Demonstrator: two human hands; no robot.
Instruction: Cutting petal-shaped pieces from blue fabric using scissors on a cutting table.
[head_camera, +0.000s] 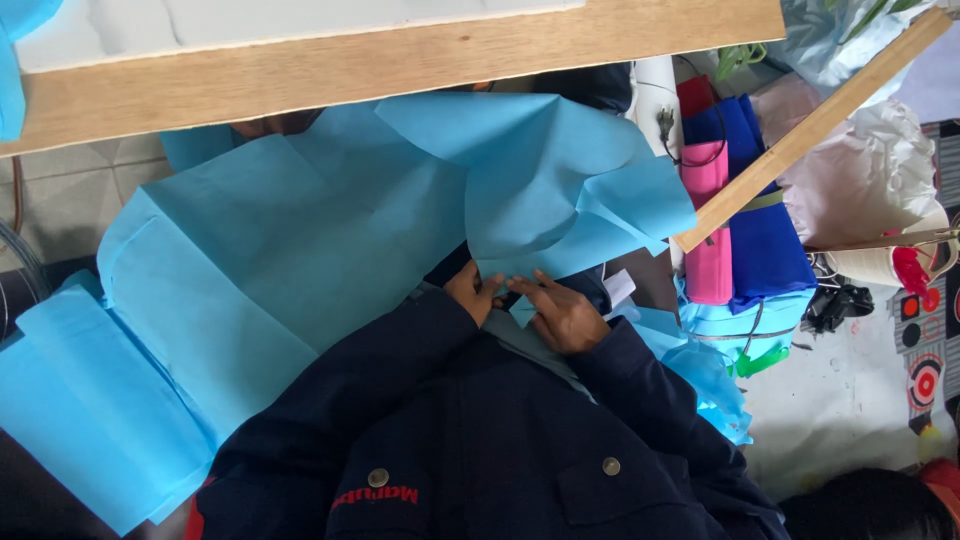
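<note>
The blue fabric (300, 260) lies spread over the person's lap, running from the lower left up under the wooden desk (400, 60), with a folded flap near the top right. Its near edge is pinched between both hands close to the chest: the left hand (474, 292) has its fingers closed on the edge, and the right hand (562, 315) presses on it with fingers curled, thumb toward the left hand. The sheet is thin and limp (it creases easily), so the fold held here could slip crooked if either pinch loosens, and the loose mass on the left could drag it off the lap. Just right stand rolls of pink fabric (708, 220) and dark blue fabric (765, 230), beside a leaning wooden slat (820, 120) that the flap touches and could snag on.
</note>
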